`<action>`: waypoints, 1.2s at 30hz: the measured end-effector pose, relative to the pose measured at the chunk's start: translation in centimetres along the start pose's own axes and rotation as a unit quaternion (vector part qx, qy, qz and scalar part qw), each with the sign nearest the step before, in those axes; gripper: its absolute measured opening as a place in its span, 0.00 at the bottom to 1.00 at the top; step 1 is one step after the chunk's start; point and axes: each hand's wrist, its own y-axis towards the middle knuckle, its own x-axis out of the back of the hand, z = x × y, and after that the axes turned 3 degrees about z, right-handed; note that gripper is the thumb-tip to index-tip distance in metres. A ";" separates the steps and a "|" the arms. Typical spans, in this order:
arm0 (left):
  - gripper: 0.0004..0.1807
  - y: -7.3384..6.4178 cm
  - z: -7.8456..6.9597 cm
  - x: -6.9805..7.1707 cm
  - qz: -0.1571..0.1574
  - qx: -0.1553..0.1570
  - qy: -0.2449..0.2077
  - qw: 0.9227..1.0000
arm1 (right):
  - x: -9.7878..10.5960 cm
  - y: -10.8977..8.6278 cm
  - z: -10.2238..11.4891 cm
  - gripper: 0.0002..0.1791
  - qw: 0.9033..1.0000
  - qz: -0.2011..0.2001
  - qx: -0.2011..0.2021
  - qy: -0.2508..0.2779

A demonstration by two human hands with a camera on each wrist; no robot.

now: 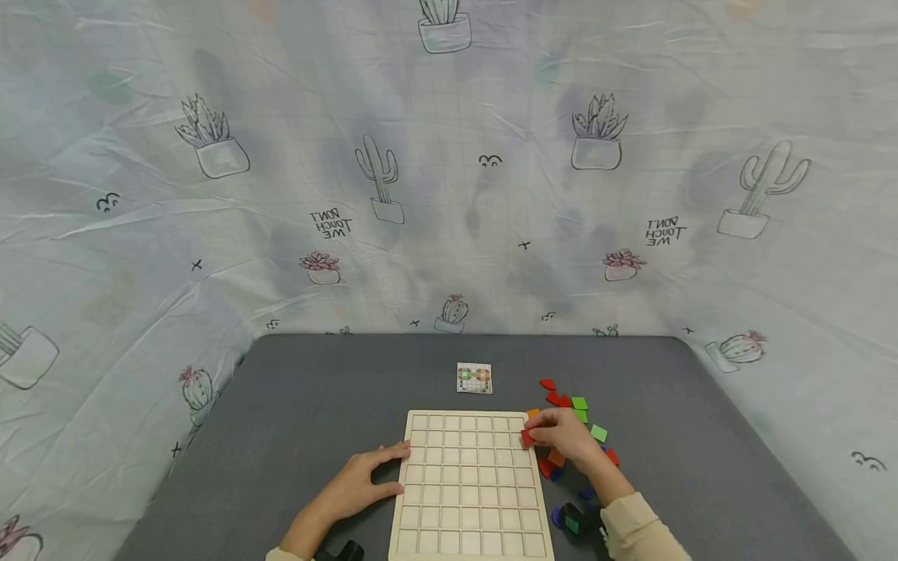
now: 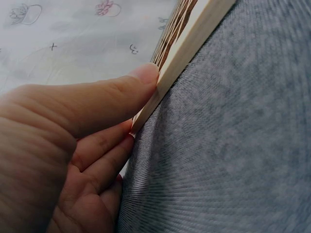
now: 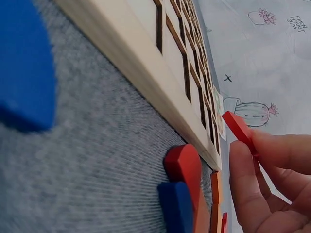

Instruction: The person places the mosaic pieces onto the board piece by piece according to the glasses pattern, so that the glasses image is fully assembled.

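Observation:
A pale wooden grid board [image 1: 469, 483] lies on the grey table, its square cells bare. My left hand [image 1: 359, 481] touches the board's left edge with thumb and fingers; in the left wrist view the thumb [image 2: 116, 97] rests against the wooden rim [image 2: 189, 53]. Over the board's upper right edge, my right hand [image 1: 563, 435] pinches a red block [image 1: 527, 438] between thumb and fingertips. The right wrist view shows this red block [image 3: 238, 128] held up off the surface, tilted, above the rim's far end.
Right of the board lie loose red, orange, blue and green blocks [image 1: 599, 433]. A small card with a coloured grid pattern [image 1: 474, 378] lies behind the board. Near the right sleeve is a black device [image 1: 571, 520]. A cactus-print cloth [image 1: 449, 195] hangs around the table.

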 end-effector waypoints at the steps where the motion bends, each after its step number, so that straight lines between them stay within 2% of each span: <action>1: 0.30 0.0 0.0 0.0 -0.001 -0.002 0.000 1.000 | 0.0 0.0 0.0 0.07 1.000 0.000 0.001 -0.003; 5: 0.30 -0.1 -0.1 0.1 -0.008 -0.022 0.009 1.000 | 0.1 0.0 0.2 0.07 1.000 0.003 0.003 -0.010; 9: 0.30 -0.1 -0.2 0.1 -0.006 -0.021 0.008 1.000 | 0.2 0.1 0.4 0.07 1.000 0.015 0.012 -0.016; 10: 0.30 -0.1 -0.2 0.1 -0.003 -0.012 0.001 1.000 | 0.2 0.1 0.5 0.07 1.000 0.019 0.014 -0.017; 15: 0.30 -0.1 -0.1 0.1 -0.002 -0.015 0.015 1.000 | 0.4 0.6 0.6 0.07 0.997 0.045 0.038 -0.043; 18: 0.30 -0.2 0.0 0.0 -0.005 -0.012 0.020 1.000 | 0.5 1.0 0.6 0.07 0.991 0.066 0.073 -0.088; 24: 0.30 -0.2 0.1 0.1 -0.001 -0.007 0.010 1.000 | 0.6 2.0 0.5 0.08 0.971 0.100 0.132 -0.175; 31: 0.30 -0.4 0.3 0.0 0.001 -0.016 0.017 1.000 | 0.2 2.5 0.3 0.09 0.966 0.144 0.133 -0.165; 36: 0.29 -0.5 0.4 -0.1 -0.008 -0.026 0.030 0.999 | -0.1 2.6 0.2 0.10 0.962 0.150 0.145 -0.177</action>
